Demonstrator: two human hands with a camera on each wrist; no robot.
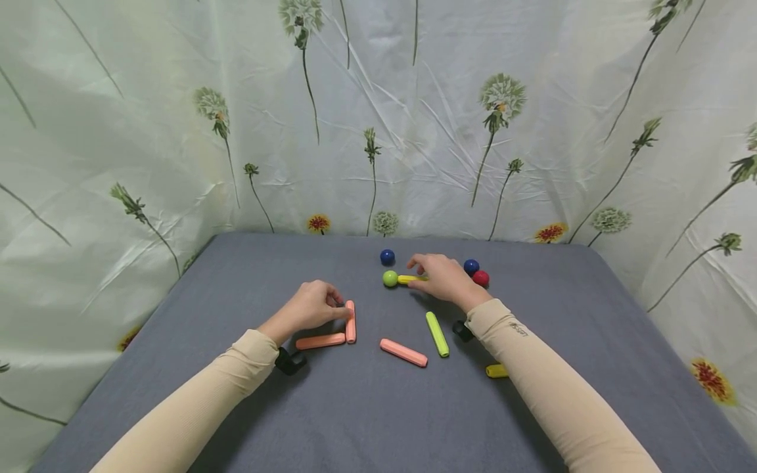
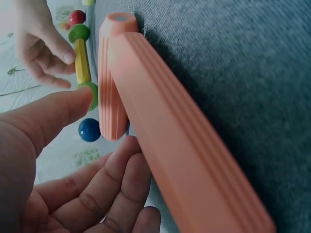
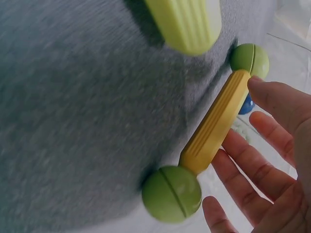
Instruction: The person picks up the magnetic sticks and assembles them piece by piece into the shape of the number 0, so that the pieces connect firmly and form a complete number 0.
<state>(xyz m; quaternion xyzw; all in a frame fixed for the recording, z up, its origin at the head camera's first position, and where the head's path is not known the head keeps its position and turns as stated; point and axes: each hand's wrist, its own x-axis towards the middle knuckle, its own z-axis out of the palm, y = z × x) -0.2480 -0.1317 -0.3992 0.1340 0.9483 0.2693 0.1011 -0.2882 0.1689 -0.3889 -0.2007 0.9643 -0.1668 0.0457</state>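
Right hand spread beside the yellow stick between green balls; left hand loosely parted beside salmon sticks.

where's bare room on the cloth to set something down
Bare cloth: between the sleeves, nearer than the separate pink stick, and between the left hand and the backdrop. Crowded: around the right hand, with balls and a yellow stick.

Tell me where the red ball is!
In the head view, the red ball sits just right of the right hand, beside a blue ball, toward the back of the gray table.
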